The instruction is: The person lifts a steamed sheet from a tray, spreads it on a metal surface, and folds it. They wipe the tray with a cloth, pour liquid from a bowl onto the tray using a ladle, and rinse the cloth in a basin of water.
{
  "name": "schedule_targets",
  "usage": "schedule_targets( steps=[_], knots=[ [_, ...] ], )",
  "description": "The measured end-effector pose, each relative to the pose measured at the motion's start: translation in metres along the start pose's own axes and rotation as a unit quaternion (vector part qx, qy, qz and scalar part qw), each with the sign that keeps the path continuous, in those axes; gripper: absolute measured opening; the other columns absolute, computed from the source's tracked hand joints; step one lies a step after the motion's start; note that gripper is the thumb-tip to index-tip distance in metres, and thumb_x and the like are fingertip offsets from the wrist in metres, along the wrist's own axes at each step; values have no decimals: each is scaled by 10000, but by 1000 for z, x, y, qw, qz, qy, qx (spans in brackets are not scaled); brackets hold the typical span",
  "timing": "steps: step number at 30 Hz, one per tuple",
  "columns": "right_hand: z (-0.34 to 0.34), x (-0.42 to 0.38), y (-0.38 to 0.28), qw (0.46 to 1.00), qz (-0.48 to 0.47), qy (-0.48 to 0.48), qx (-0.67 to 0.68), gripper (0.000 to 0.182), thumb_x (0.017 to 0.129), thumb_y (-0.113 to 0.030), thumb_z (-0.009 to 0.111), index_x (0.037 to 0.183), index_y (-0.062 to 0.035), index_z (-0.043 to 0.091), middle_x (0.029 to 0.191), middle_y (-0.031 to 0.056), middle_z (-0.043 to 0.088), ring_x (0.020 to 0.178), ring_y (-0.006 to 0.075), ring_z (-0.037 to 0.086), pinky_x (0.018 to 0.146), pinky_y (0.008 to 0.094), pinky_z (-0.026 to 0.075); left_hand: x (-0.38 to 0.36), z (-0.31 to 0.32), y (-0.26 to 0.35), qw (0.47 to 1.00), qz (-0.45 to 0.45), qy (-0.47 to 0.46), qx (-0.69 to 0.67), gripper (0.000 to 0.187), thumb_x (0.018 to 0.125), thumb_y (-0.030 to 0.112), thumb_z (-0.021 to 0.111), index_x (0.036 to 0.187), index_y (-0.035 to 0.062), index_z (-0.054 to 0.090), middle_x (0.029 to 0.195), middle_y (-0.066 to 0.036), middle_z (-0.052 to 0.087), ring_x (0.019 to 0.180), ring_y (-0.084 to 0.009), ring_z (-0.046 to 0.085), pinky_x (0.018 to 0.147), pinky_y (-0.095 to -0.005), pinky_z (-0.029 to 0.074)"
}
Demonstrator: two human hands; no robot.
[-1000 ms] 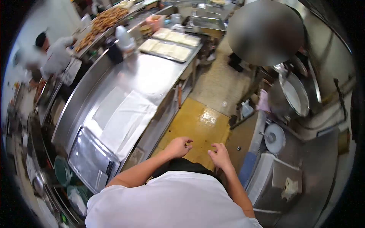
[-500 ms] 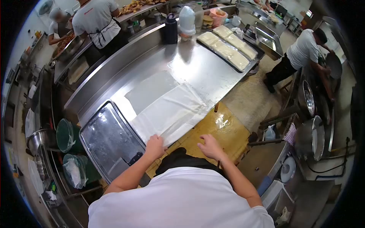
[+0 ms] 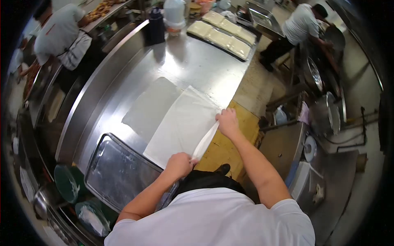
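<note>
A thin white sheet (image 3: 174,127), slightly see-through and creased, lies on the steel table (image 3: 197,67). My left hand (image 3: 179,165) pinches its near corner at the table's front edge. Farther along that edge, my right hand (image 3: 228,123) has its fingers closed on the sheet's right corner. Between the two hands the sheet's border is lifted and folded into a narrow strip. Past the sheet's far side, a pale greyish patch (image 3: 152,102) lies flat on the steel.
An empty dark baking tray (image 3: 123,168) sits left of the sheet. At the far end are a tray of pale dough slabs (image 3: 221,39), a dark bottle (image 3: 156,26) and a clear container (image 3: 175,16). Co-workers stand left (image 3: 61,35) and right (image 3: 297,30). Green bins (image 3: 69,180) stand at left.
My right hand has reached forward and taken hold of the sheet's right corner. The near edge has been raised between my hands. The left hand keeps its grip; the view has shifted.
</note>
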State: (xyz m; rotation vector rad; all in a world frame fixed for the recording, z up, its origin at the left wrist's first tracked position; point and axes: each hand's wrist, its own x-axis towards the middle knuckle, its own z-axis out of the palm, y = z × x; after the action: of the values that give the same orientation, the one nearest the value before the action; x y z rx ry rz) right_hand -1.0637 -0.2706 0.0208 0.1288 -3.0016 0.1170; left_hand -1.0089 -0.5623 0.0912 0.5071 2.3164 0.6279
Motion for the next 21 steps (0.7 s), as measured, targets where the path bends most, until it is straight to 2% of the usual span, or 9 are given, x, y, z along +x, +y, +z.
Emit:
schedule_targets(
  steps=[1, 2, 3, 6, 9, 13, 16, 19, 21],
  knots=[
    [-1, -9, 11, 999, 28, 37, -9, 74, 761, -127, 671, 770, -153, 740, 865, 106, 641, 980, 318, 590, 945, 463, 438, 1, 4, 5, 999, 26, -22, -4, 447, 948, 452, 667, 876, 15, 730, 862, -255, 696, 847, -457, 679, 766, -514, 534],
    [-3, -20, 24, 997, 67, 36, -18, 74, 766, -130, 668, 767, -152, 739, 863, 107, 636, 980, 317, 585, 941, 462, 435, 3, 9, 10, 998, 51, -43, -9, 506, 945, 493, 656, 828, 7, 740, 846, -258, 696, 835, -460, 679, 759, -517, 535],
    [-8, -31, 35, 994, 104, 36, -27, 76, 772, -132, 665, 764, -151, 738, 861, 107, 631, 980, 316, 581, 938, 462, 433, 11, 20, 11, 988, 123, -90, 23, 586, 928, 579, 646, 853, 7, 753, 835, -265, 693, 842, -457, 680, 758, -503, 543],
    [-24, -70, 66, 979, 197, 18, -49, 89, 791, -133, 664, 759, -144, 746, 906, 122, 628, 1017, 325, 572, 987, 470, 412, 27, 40, 40, 964, 133, -226, -52, 580, 896, 575, 715, 915, -2, 756, 778, -235, 685, 755, -391, 672, 716, -454, 521],
    [-40, -112, 90, 953, 295, 1, -69, 107, 809, -127, 659, 773, -143, 758, 952, 130, 627, 1051, 328, 560, 1016, 474, 395, 37, 56, 76, 928, 136, -338, -79, 537, 912, 544, 723, 898, 8, 757, 707, -133, 655, 677, -255, 622, 673, -396, 492],
    [-59, -167, 115, 913, 397, -6, -89, 114, 828, -116, 655, 801, -136, 765, 985, 136, 628, 1070, 332, 548, 992, 478, 397, 37, 100, 105, 864, 143, -453, -166, 462, 911, 494, 742, 834, 38, 734, 720, 4, 608, 688, -116, 541, 652, -323, 456],
    [-70, -209, 127, 890, 447, -7, -92, 99, 823, -124, 667, 820, -135, 765, 992, 133, 637, 1065, 337, 555, 977, 479, 403, 21, 123, 129, 827, 146, -498, -214, 438, 900, 464, 765, 892, 27, 734, 764, -16, 638, 723, -127, 570, 669, -323, 471],
    [-79, -259, 136, 866, 490, 19, -98, 95, 820, -132, 671, 846, -136, 763, 995, 131, 644, 1068, 340, 564, 964, 478, 408, 12, 161, 140, 836, 118, -503, -187, 456, 886, 459, 782, 1005, 22, 731, 867, -47, 673, 807, -145, 594, 724, -319, 485],
    [-80, -295, 140, 848, 519, 54, -92, 97, 818, -144, 668, 862, -142, 755, 1008, 130, 651, 1082, 343, 566, 957, 485, 411, 6, 172, 143, 813, 133, -526, -214, 472, 880, 458, 788, 1041, 19, 723, 902, -51, 686, 830, -151, 608, 740, -326, 493]
  ],
)
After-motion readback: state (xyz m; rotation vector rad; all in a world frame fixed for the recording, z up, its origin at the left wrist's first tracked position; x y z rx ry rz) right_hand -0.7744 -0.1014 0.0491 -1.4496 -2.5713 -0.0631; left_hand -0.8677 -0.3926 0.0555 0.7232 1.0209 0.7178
